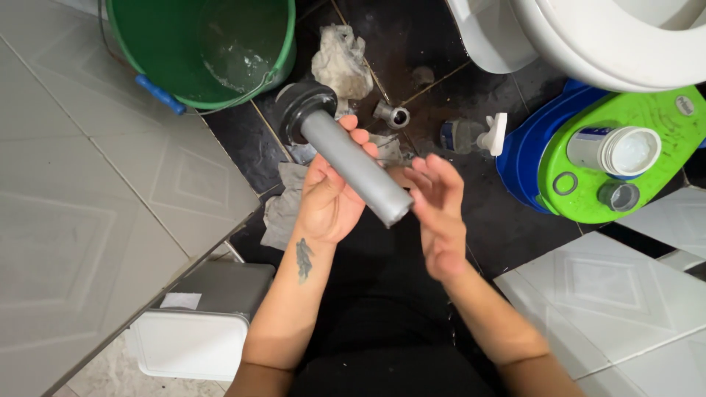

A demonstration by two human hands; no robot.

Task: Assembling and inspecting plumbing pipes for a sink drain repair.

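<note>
left hand point(332, 192) is gripping grey drain pipe point(353, 169); right hand point(439, 213) is hovering spread at its near end; green bucket point(209, 48) is standing far left

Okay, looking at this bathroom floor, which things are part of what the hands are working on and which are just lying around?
In hand:
- left hand holding the grey plastic pipe with black flange
- right hand open beside the pipe's end

Lying about:
- green plastic bucket
- crumpled grey rags
- small metal fitting
- white-capped container
</note>
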